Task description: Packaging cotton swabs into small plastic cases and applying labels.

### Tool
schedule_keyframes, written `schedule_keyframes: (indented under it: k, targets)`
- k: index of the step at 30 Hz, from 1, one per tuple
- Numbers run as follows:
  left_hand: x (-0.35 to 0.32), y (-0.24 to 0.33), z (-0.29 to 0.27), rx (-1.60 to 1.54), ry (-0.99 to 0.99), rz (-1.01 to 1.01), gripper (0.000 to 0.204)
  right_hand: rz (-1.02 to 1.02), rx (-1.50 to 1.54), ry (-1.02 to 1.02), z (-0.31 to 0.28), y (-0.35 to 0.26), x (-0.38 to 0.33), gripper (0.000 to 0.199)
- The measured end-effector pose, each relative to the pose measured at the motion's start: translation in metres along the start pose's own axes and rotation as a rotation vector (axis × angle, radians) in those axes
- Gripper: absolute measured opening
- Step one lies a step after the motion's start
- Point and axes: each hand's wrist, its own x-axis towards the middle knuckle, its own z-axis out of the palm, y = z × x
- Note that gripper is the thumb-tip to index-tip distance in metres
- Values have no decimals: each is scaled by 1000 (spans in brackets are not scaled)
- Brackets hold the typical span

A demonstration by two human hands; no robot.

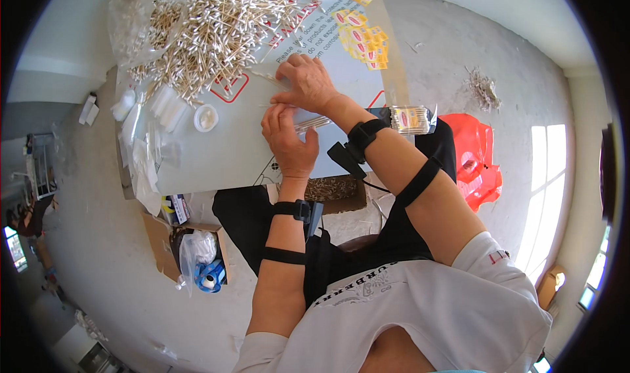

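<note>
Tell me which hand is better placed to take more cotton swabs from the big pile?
Probably the right hand: it lies farther up the table, nearer the pile of cotton swabs. The left hand sits closer to the body, holding a small bundle of swabs.

Landmark: table (pixel 216 156).

- Swab bundle (pixel 312 122) at table's near edge: mostly covered by left hand (pixel 287 140) and right hand (pixel 307 84); count and grip untellable.
- Left fingertips tucked under right hand, hidden.
- Cotton swab heap (pixel 210 25) at table's far end: cut off by picture's top edge.
- Clear bag (pixel 134 18) at table's far left corner: contents blurred.
- Yellow labels (pixel 364 38) on table's far right: too small to make out.
- Cardboard box (pixel 190 251) under table's near side: contents partly hidden by plastic bag (pixel 197 248).
</note>
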Motion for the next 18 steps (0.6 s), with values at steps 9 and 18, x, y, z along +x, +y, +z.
schedule_keyframes:
  k: [9,18]
  targets:
    - [-4,-12,2,-56,200,-87,46,-69,64,44,9,12,1,6]
    - [14,-37,-30,159,-71,-169,23,-76,148,10,-5,27,-4,6]
